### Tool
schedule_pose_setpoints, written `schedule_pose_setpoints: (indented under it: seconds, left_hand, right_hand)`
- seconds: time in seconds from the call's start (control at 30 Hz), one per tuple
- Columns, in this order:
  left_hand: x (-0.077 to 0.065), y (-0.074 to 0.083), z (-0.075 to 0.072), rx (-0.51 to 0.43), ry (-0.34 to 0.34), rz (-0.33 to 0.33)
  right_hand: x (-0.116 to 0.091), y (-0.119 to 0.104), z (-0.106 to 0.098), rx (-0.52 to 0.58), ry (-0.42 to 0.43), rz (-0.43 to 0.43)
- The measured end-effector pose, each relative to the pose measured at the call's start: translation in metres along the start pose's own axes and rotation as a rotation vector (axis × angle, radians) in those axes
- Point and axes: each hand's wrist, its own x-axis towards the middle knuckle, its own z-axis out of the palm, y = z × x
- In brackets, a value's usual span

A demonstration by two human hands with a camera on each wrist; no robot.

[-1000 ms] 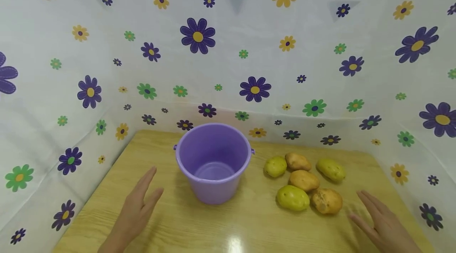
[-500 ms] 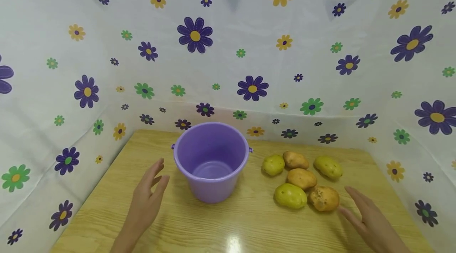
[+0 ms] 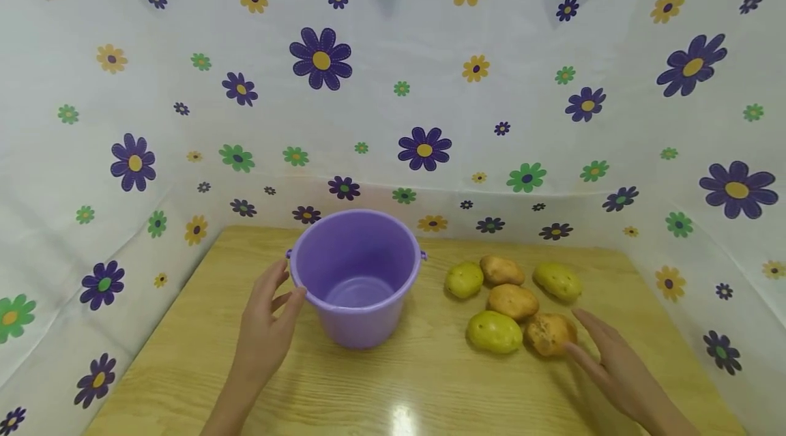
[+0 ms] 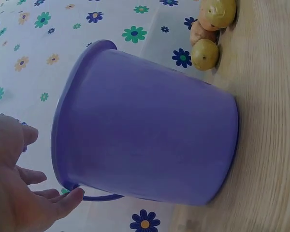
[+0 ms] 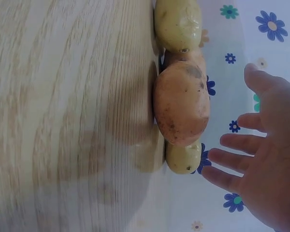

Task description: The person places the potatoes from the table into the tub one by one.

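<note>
A purple bucket (image 3: 362,328) stands upright on the table, left of the potatoes. Just at its left rim is my left hand (image 3: 267,327), fingers slightly bent and apart. In the left wrist view the fingertips lie close to the rim of the bucket (image 4: 145,125); whether they touch cannot be told. My right hand (image 3: 617,368) is spread beside a rough brown potato (image 3: 551,335), holding nothing. In the right wrist view that brown potato (image 5: 181,104) lies in front of the loosely straight fingers of my right hand (image 5: 266,154).
Left of and behind the rough potato lie two more brown potatoes (image 3: 512,302) and three yellow-green ones, including a near one (image 3: 494,332) and a far-right one (image 3: 557,281). The wooden table (image 3: 344,395) ends at a flower-printed white sheet (image 3: 368,108) behind and on both sides.
My left hand has moved forward and right to the bucket's rim. My right hand has moved left towards the rough brown potato. The view has shifted slightly; bucket and potatoes stay put.
</note>
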Motion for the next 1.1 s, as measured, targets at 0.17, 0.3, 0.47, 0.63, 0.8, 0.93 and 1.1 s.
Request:
schedule_pose_setpoints:
  seconds: [0.17,0.3,0.47,0.63,0.8,0.93,1.1]
  left_hand:
    - [0.003,0.008,0.005,-0.017,-0.032,-0.031]
    - [0.004,0.011,0.007,0.034,-0.071,-0.105]
    - [0.006,0.013,0.009,0.083,-0.093,-0.127]
    - [0.006,0.014,0.01,0.087,-0.099,-0.13]
    - [0.005,0.013,0.008,0.072,-0.111,-0.154]
    - [0.006,0.014,0.007,0.065,-0.12,-0.173]
    - [0.007,0.015,0.008,0.086,-0.13,-0.18]
  right_hand:
    - [0.003,0.001,0.0,0.016,-0.014,0.01]
    - [0.006,0.002,0.0,0.027,-0.012,0.009]
    - [0.009,0.003,0.001,0.033,0.003,-0.016]
    - [0.01,0.002,0.001,0.038,0.006,-0.027]
    - [0.015,0.0,0.002,0.036,-0.011,-0.033]
    - [0.016,0.0,0.003,0.036,-0.019,-0.033]
    - [0.016,0.004,0.005,0.038,-0.025,-0.038]
